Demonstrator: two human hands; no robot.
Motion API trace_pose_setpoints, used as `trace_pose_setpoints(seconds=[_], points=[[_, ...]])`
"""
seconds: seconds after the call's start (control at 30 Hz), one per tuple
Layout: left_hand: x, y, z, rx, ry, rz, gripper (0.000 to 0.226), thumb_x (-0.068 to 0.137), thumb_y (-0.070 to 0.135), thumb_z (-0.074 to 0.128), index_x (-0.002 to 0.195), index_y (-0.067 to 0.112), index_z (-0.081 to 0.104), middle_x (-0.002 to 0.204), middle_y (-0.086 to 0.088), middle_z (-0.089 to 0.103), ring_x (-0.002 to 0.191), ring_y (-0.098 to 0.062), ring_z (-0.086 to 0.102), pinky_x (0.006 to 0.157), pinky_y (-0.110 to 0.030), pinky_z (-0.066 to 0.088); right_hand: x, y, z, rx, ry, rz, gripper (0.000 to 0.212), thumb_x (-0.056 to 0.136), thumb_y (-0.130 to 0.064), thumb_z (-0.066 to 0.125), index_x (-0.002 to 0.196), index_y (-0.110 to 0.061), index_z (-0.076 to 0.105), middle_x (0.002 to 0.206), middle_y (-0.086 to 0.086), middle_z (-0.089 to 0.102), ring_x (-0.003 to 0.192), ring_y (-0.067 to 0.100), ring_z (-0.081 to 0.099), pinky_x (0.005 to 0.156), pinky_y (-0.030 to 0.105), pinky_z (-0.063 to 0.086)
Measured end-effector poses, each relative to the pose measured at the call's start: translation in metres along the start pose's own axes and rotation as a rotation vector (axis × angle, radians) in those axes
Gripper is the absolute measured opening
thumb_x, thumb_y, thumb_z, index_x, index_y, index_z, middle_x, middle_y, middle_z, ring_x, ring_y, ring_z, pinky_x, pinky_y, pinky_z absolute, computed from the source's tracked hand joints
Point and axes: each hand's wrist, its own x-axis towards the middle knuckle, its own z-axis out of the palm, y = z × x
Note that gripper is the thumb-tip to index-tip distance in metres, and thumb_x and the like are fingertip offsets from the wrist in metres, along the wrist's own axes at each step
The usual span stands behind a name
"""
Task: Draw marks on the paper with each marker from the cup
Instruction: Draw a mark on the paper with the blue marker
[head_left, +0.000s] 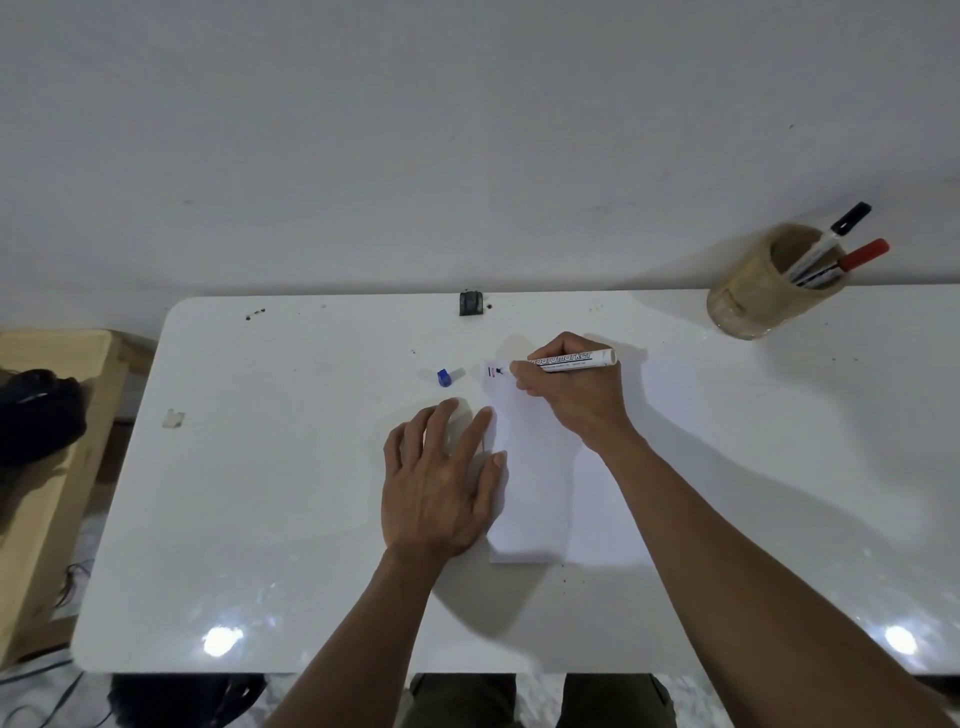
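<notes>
White table (260, 493): marker (566, 361) gripped in right hand (571, 395).

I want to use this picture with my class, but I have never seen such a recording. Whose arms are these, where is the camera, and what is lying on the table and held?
There is no machine here. A person wears a wide-angle camera on the head, so you look down along their own two bare arms at a white table. The right hand holds an uncapped marker with its tip on the top left corner of a sheet of paper, where a few small marks already show. The left hand lies flat, fingers spread, on the paper's left edge. A small blue cap lies on the table left of the paper. At the far right stands a brownish cup holding a black-capped marker and a red-capped marker.
</notes>
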Motion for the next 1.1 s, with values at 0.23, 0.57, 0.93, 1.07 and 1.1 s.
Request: trace_pose_setpoints(seconds=[0.23, 0.57, 0.93, 1.07, 1.1], points=[[0.0, 0.0, 0.001, 0.001, 0.017, 0.004, 0.047, 0.095, 0.05, 0.05, 0.136, 0.028, 0.058, 0.142, -0.01, 0.057, 0.126, -0.032, 0.05, 0.105, -0.045, 0.037, 0.001, 0.001, -0.001, -0.012, -0.018, 0.02, 0.021, 0.065, -0.017, 0.086, 0.064, -0.008, 0.067, 0.067, 0.014, 0.076, 0.072, 0.046, 0.073, 0.063, 0.058, 0.06], [-0.001, -0.001, 0.004, -0.008, 0.034, 0.005, 0.047, 0.094, 0.05, 0.051, 0.136, 0.029, 0.058, 0.141, -0.009, 0.056, 0.126, -0.031, 0.05, 0.104, -0.045, 0.037, -0.001, -0.008, -0.003, 0.056, -0.044, 0.066, 0.024, 0.07, -0.011, 0.088, 0.063, -0.021, 0.069, 0.068, 0.01, 0.076, 0.071, 0.041, 0.076, 0.065, 0.046, 0.062], [0.011, 0.001, -0.015, -0.387, -0.023, -0.279, 0.053, 0.093, 0.058, 0.045, 0.135, 0.026, 0.045, 0.131, 0.002, 0.059, 0.118, -0.021, 0.054, 0.103, -0.03, 0.032, -0.035, -0.043, -0.02, 0.369, -0.008, 0.086, 0.024, 0.079, 0.007, 0.081, 0.076, -0.012, 0.067, 0.084, 0.011, 0.074, 0.075, 0.022, 0.074, 0.067, 0.031, 0.06], [0.047, -0.001, -0.025, -0.478, -0.058, -0.486, 0.049, 0.096, 0.042, 0.052, 0.14, 0.024, 0.041, 0.139, -0.005, 0.052, 0.118, -0.03, 0.06, 0.103, -0.045, 0.041, -0.061, -0.042, -0.015, 0.393, -0.019, 0.084, 0.021, 0.079, 0.01, 0.08, 0.077, -0.009, 0.071, 0.082, 0.006, 0.076, 0.079, 0.019, 0.075, 0.069, 0.032, 0.061], [0.056, -0.002, -0.028, -0.454, -0.088, -0.5, 0.048, 0.097, 0.04, 0.053, 0.141, 0.025, 0.041, 0.14, -0.005, 0.051, 0.119, -0.031, 0.059, 0.104, -0.046, 0.041, -0.066, -0.041, -0.014, 0.395, -0.01, 0.084, 0.02, 0.079, 0.009, 0.08, 0.077, -0.008, 0.072, 0.083, 0.006, 0.077, 0.08, 0.02, 0.075, 0.069, 0.033, 0.061]])
